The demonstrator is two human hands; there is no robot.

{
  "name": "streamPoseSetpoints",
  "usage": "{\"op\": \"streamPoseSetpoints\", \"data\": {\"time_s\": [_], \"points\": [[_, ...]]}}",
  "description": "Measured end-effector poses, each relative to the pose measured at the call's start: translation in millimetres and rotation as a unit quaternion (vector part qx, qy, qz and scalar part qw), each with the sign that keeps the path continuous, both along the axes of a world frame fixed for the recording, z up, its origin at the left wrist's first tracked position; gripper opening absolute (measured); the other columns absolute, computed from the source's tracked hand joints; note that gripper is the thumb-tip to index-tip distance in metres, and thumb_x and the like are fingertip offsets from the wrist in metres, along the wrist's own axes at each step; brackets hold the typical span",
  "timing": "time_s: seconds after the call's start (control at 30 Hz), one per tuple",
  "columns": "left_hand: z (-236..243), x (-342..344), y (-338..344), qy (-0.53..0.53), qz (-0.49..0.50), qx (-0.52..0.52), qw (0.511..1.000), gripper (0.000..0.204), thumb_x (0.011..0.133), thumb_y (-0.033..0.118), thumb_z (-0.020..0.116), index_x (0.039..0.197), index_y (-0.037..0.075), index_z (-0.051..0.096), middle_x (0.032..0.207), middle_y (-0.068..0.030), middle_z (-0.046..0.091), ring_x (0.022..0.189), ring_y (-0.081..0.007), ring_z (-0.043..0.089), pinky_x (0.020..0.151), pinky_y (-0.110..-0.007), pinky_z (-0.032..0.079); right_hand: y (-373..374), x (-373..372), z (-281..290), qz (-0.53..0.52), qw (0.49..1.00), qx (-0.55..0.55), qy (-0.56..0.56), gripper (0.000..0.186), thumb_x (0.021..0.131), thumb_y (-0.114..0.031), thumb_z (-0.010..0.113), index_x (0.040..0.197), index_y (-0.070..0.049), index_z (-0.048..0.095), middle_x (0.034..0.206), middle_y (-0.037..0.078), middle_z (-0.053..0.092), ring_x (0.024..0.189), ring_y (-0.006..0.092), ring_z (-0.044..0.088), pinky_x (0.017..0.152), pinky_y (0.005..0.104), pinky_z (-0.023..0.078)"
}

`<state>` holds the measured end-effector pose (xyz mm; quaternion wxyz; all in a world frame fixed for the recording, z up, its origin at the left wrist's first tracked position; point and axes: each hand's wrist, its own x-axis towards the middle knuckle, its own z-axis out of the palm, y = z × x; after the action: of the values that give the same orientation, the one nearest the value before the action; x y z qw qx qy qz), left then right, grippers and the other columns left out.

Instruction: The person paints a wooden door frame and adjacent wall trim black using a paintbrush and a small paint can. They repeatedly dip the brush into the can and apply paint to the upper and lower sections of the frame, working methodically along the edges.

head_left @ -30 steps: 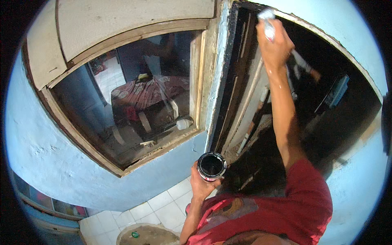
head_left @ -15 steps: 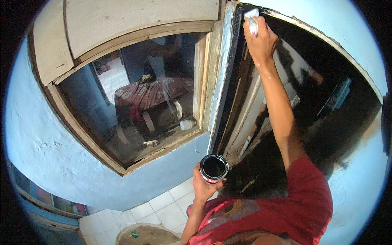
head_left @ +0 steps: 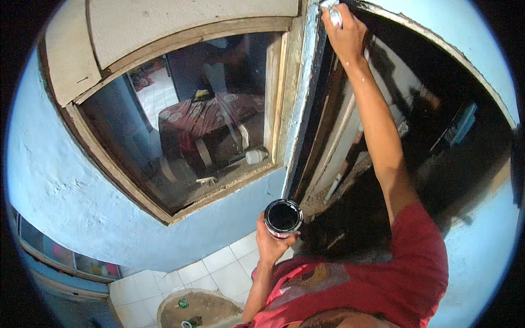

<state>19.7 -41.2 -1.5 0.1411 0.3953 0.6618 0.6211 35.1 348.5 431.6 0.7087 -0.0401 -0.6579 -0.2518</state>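
My left hand point(head_left: 272, 247) is wrapped round a small open paint can point(head_left: 283, 235), held upright at its side. Black paint fills part of the can, and paint marks its rim. High up, my right hand point(head_left: 349, 39) grips a silvery-white paintbrush point(head_left: 336, 19) at the top corner of the black-painted door frame point(head_left: 307, 131). The fingers partly cover the brush, and its bristles cannot be made out. Small white specks dot my right wrist and forearm.
A wooden-framed window point(head_left: 229, 202) stands left of the doorway, set in a light blue wall point(head_left: 93, 202). Dark space and leaning boards point(head_left: 333, 136) show through the doorway. White tiles point(head_left: 227, 262) and a rounded bare patch point(head_left: 208, 306) lie below.
The view has shifted slightly. My right hand and the paintbrush now sit nearer the picture's top edge, still at the frame's corner. The can stays in my left hand.
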Motion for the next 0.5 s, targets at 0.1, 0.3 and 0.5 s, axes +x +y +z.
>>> {"op": "streamPoseSetpoints", "data": {"time_s": [0.1, 0.3, 0.5], "points": [[0.4, -0.8, -3.5, 0.023, -0.003, -0.015, 1.000, 0.113, 0.062, 0.031, 0.104, 0.150, -0.001, 0.041, 0.131, -0.0203, 0.071, 0.120, -0.0344, 0.072, 0.104, -0.045, 0.057, -19.1, 20.1, -8.3, -0.019, 0.998, -0.046, 0.042, 0.016, 0.096, -0.017, 0.080, 0.101, -0.003, 0.072, 0.084, 0.016, 0.076, 0.074, 0.0299, 0.075, 0.064, 0.0401, 0.056], [3.2, -3.2, 1.8, 0.002, -0.012, 0.012, 1.000, 0.113, 0.062, 0.028, 0.105, 0.150, -0.001, 0.041, 0.132, -0.0180, 0.072, 0.121, -0.0305, 0.073, 0.107, -0.043, 0.057, -33.7, 35.4, -20.1, -0.016, 0.999, 0.018, 0.033, 0.021, 0.094, -0.024, 0.086, 0.102, -0.009, 0.073, 0.085, 0.015, 0.078, 0.077, 0.0308, 0.079, 0.068, 0.0380, 0.060], [2.2, -5.0, 8.7, 0.035, -0.033, 0.011, 0.999, 0.113, 0.061, 0.036, 0.104, 0.147, -0.003, 0.042, 0.131, -0.0203, 0.069, 0.120, -0.0356, 0.072, 0.102, -0.044, 0.058, -60.8, 65.2, -16.0, -0.049, 0.992, -0.040, 0.109, 0.024, 0.093, -0.027, 0.088, 0.099, -0.008, 0.075, 0.079, 0.011, 0.077, 0.072, 0.0176, 0.076, 0.065, 0.0336, 0.058]]}}
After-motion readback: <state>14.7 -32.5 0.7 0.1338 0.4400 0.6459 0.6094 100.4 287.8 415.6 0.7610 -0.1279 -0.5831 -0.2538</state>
